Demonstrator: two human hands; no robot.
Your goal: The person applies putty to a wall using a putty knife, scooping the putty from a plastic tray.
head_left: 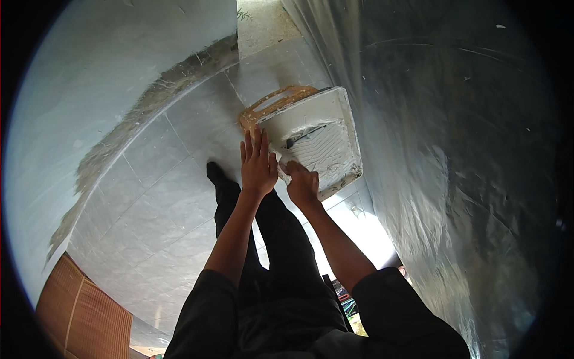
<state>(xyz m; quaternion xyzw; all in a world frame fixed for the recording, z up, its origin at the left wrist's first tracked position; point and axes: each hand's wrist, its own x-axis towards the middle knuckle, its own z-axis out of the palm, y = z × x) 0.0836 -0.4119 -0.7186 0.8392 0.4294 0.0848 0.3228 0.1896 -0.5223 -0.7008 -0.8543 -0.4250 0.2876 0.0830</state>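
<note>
My left hand (259, 167) is stretched out beside the near left edge of a pale rectangular tray (350, 113), its fingers straight and pointing away from me. Close by on the right, my right hand (302, 182) is closed at the tray's near edge, with whitish material in front of its fingers; what it grips is mostly hidden. White paste (326, 152) with ridged marks coats the inside of the tray. A dark, slim tool (304, 137) smeared with white lies in it. Under the tray shows a tan stool (254, 116) spattered with white.
Clear plastic sheeting (430, 179) hangs along the right. On the left, a pale wall (113, 78) has a rough grey band along its bottom. Grey tiles (155, 191) cover the floor. A brown ribbed panel (84, 305) stands at lower left. My legs are just below the tray.
</note>
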